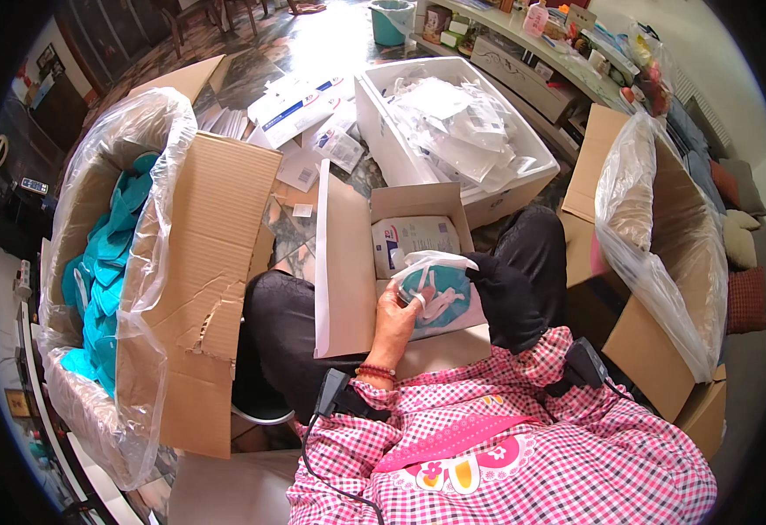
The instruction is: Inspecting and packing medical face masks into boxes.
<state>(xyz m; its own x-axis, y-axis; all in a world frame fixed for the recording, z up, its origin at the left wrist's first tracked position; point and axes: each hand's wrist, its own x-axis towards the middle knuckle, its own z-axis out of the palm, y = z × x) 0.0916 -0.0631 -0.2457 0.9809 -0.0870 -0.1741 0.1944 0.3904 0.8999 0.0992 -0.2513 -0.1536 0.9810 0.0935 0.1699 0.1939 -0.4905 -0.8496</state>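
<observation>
Over the open cardboard box (pixel 344 271) in my lap, my left hand (pixel 393 317) closes on a teal rounded piece with white straps (pixel 442 292), which looks like a face mask. The piece lies in the mouth of a white-edged clear plastic bag (pixel 435 259). In a black glove, my right hand (pixel 507 296) pinches the bag's right edge; its fingertips are partly hidden. Behind the bag, a white printed packet (pixel 411 238) lies in the box. To the left, a large bag-lined carton (pixel 212 289) holds a heap of teal pieces (pixel 110 262).
A white foam box (pixel 383 140) full of clear plastic bags stands beyond the lap box. At the right is another carton with a plastic liner (pixel 654 236). White printed boxes (pixel 300 109) lie on the floor, and a teal bucket (pixel 392 24) stands far back.
</observation>
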